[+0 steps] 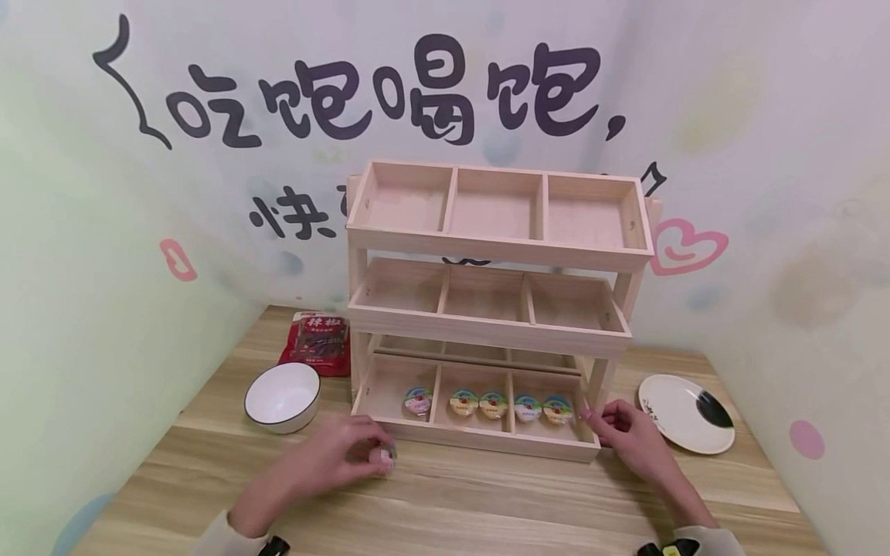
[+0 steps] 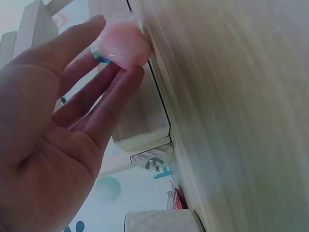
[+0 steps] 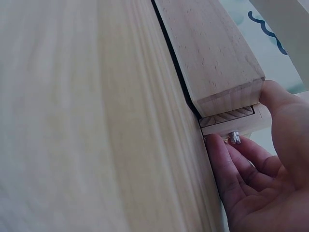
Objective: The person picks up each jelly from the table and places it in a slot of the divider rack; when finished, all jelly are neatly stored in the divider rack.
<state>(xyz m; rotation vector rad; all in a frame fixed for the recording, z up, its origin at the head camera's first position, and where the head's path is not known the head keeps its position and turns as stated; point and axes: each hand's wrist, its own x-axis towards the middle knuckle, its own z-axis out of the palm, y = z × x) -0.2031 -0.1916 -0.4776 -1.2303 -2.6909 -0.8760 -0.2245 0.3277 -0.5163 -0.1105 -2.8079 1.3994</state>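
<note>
My left hand (image 1: 332, 457) pinches a small pink jelly cup (image 2: 126, 46) between thumb and fingertips, just in front of the shelf's bottom tray (image 1: 480, 442). At that tray's right end, my right hand (image 1: 631, 442) grips the wooden shelf, thumb at the tray's end wall and fingers by a metal wing nut (image 3: 234, 137). Lidded jelly cups lie in the bottom tray: a pink one (image 1: 418, 401) in the left compartment, two yellowish ones (image 1: 463, 402) in the middle, and a whitish one (image 1: 528, 408) beside a yellowish one (image 1: 558, 410) in the right.
The shelf's middle tray (image 1: 487, 324) and top tray (image 1: 497, 241) overhang the bottom one, each with three compartments. Left of the shelf stand a white bowl (image 1: 281, 394) and a red chili packet (image 1: 316, 344). A white plate (image 1: 684, 413) lies at the right, near the wall.
</note>
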